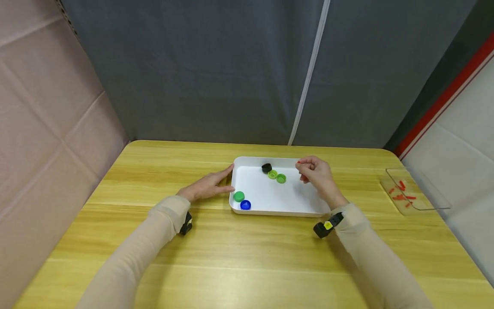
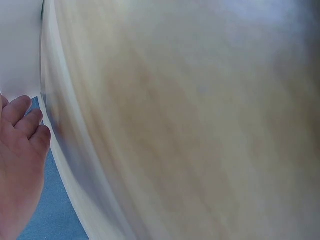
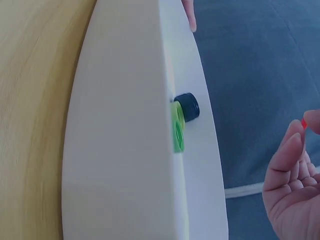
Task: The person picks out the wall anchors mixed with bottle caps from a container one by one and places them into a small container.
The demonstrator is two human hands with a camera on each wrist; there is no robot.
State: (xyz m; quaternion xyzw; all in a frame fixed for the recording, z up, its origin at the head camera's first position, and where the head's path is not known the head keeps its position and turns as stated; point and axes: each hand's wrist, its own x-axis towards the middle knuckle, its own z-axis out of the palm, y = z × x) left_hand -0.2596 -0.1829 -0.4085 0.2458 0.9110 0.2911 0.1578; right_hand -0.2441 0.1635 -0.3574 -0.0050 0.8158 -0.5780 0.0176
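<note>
A shallow white tray (image 1: 293, 199) lies on the table with several bottle caps in it. My left hand (image 1: 208, 185) rests at the tray's left rim, its fingers extended and thumb spread. Over the right part of the tray, my right hand (image 1: 318, 176) pinches a small red piece (image 3: 303, 123) between thumb and finger; most of it is hidden. Toward the back sit a black cap (image 1: 266, 168), a yellow-green cap (image 1: 272, 174) and a green cap (image 1: 281, 178), close together. Another green cap (image 1: 239, 196) and a blue cap (image 1: 245, 205) lie in the front left corner.
A clear plastic box (image 1: 436, 208) holding several small red pieces (image 1: 401, 197) stands at the table's right side. Behind the wooden table (image 1: 247, 257) hangs a dark grey curtain (image 1: 200, 77). Pale panels rise on both sides.
</note>
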